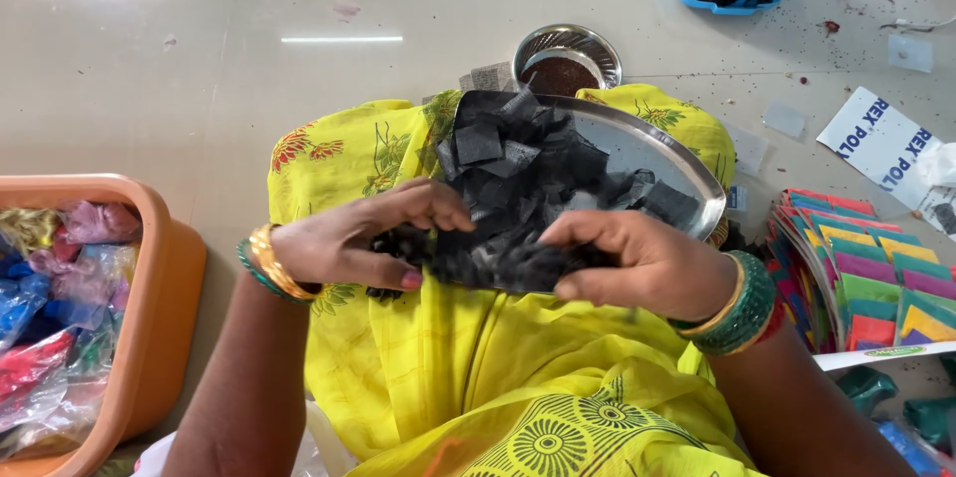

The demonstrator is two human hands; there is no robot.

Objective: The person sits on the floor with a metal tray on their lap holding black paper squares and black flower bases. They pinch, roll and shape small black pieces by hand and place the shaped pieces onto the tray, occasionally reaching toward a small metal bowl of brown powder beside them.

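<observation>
Resting on the near edge of a steel plate (687, 173) in the lap, both hands grip a heap of small black pouches (528, 168). Left hand (349, 238): fingers curled, thumb pressed in, closed on the pile's left end. Right hand (637, 258): fingers half-curled, pinching the pile's right end. Left of the plate: orange tub (159, 288). Right: coloured packets (866, 273).

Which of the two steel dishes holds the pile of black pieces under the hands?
The large flat steel plate on the lap holds them; the small steel bowl on the floor behind it holds something dark brown instead.
</observation>
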